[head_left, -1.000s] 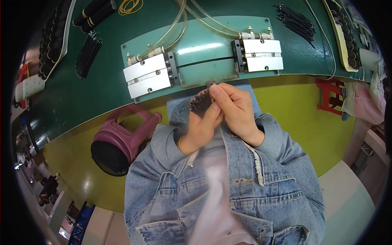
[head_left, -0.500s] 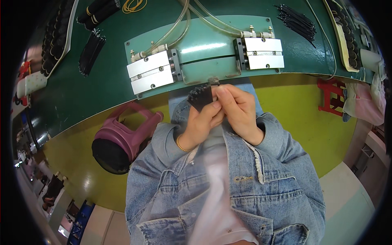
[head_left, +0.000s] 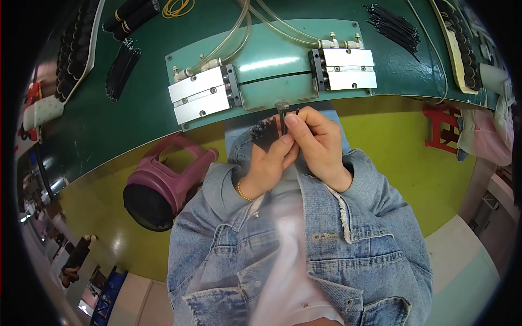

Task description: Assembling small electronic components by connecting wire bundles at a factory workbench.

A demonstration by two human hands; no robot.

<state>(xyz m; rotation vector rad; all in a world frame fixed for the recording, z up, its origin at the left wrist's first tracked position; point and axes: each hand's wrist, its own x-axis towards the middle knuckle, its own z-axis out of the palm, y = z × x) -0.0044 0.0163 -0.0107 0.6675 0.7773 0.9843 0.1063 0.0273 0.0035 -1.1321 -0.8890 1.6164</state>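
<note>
My left hand is closed around a bundle of thin black wires with pale tips, fanned out toward the table edge. Close against it, my right hand has its thumb and forefinger pinched together. A short black end pokes out above those fingers, and a few dark strands stand apart from the bundle between the hands. Both hands are just in front of a light green plate fixed to the table. Silver metal blocks, one at the left and one at the right, are mounted on it.
Clear air tubes run to the blocks. Black wire bundles lie on the dark green table at left and right. A yellow rubber band coil is at the back. Below stand a purple stool and a red stool.
The bundle's tips have spread a little, and a few strands now stand apart beside my right fingers. Both hands stay in nearly the same place.
</note>
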